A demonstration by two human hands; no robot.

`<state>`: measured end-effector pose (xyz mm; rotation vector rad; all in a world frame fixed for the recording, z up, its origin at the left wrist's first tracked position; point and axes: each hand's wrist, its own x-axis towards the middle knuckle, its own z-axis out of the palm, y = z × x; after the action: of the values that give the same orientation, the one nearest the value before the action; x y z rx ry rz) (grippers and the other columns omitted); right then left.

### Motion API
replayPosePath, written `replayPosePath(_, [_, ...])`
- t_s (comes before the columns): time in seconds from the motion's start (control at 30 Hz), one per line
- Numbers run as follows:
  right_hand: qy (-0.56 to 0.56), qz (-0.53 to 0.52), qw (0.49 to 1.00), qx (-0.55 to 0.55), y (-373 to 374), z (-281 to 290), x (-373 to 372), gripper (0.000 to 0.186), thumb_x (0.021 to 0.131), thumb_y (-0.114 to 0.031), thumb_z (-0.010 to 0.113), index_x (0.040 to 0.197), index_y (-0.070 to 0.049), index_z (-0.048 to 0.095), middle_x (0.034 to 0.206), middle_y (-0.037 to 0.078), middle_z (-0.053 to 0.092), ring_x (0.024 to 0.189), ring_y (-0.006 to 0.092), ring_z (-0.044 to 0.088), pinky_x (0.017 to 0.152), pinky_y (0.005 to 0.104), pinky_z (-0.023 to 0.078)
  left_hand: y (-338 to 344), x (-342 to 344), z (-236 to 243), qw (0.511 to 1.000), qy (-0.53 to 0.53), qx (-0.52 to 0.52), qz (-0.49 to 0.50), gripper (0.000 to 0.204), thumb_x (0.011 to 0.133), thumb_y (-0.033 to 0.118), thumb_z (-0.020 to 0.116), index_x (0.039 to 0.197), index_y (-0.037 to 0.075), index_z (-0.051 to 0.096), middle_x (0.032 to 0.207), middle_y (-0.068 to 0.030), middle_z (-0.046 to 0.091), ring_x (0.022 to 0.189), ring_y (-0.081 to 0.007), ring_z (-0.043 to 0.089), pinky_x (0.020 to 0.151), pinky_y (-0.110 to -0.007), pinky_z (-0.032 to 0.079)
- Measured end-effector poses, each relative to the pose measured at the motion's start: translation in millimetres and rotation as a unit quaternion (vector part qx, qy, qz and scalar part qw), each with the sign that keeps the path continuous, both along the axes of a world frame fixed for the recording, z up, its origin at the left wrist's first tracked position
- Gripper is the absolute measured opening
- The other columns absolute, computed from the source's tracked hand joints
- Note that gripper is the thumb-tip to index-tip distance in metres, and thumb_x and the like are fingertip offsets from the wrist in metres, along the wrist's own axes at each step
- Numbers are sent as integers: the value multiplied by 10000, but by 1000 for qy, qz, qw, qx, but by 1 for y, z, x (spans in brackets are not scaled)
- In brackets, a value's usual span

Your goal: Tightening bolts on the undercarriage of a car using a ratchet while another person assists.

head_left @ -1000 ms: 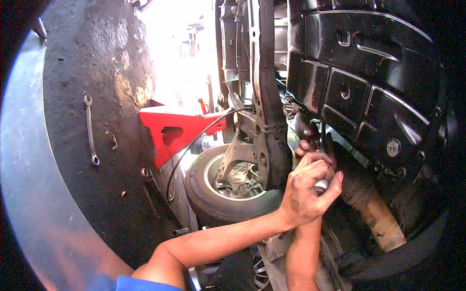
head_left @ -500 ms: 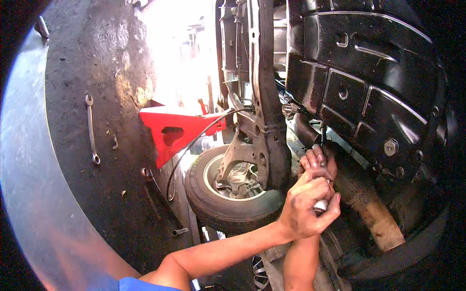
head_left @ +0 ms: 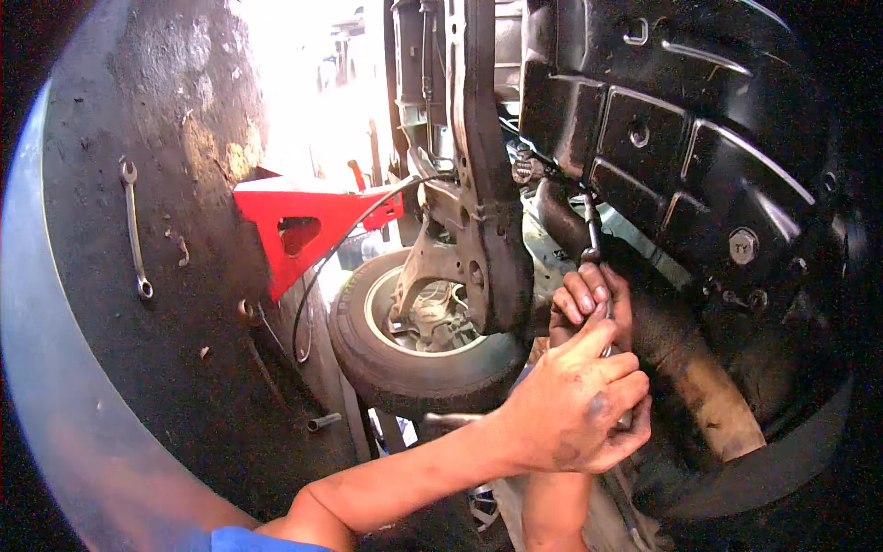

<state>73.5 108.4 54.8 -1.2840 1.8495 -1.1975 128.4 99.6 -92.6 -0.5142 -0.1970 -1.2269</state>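
- We wrap our left grip [head_left: 584, 400] around the metal tool [head_left: 592, 223].
- Our right grip [head_left: 593, 304], just above, curls around it too.
- Beyond both, its shaft extends up to the black panel [head_left: 644, 133].

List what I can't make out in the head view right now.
- Handle of the metal hand tool: mostly hidden inside the left hand and right hand.
- What the tool's far end meets: too small and dark to tell.
- Right wrist: hidden behind the left hand.
- Blue sleeve: cut off by the lower edge.
- Bright background beyond the red metal stand: washed out by glare.
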Motion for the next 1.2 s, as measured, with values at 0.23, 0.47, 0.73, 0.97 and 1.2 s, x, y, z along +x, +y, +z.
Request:
replayPosePath(0.23, [24,-17,999,22,-8,-9,-4,345,1072,-211,390,777,-64,492,713,27,494,669,177,521,568,310,477,-6,-19,-8,999,38,11,25,246,649,140,788,736,66,570,765,-71,566,860,-328,626,665,-400,544])
replayPosePath(0.47, [34,-18,998,48,-7,5,-19,364,1061,-259,421,759,-67,485,691,55,458,636,177,449,557,297,429,3,-37,7,993,98,58,-7,224,623,176,740,671,54,557,689,-92,527,768,-321,559,678,-419,486])
replayPosePath(0.73, [-21,-5,996,91,-8,21,-41,360,1027,-386,458,826,-101,546,747,68,523,727,209,492,704,325,447,-2,-53,12,998,55,19,-19,207,569,238,719,668,77,634,698,-85,600,774,-317,577,719,-457,497])
replayPosePath(0.97, [83,-2,988,132,-5,20,-65,283,1053,-349,438,956,-116,566,909,86,550,856,213,524,782,349,457,-11,-70,31,995,70,67,-2,234,549,288,695,619,71,643,674,-99,633,736,-324,583,756,-471,487])
replayPosePath(1.2, [207,-63,971,100,2,12,-74,277,1058,-354,436,1058,-106,561,1031,95,544,936,200,532,845,353,457,-43,-79,17,983,-11,-60,173,240,583,311,691,588,72,678,637,-143,645,640,-360,638,613,-497,539])
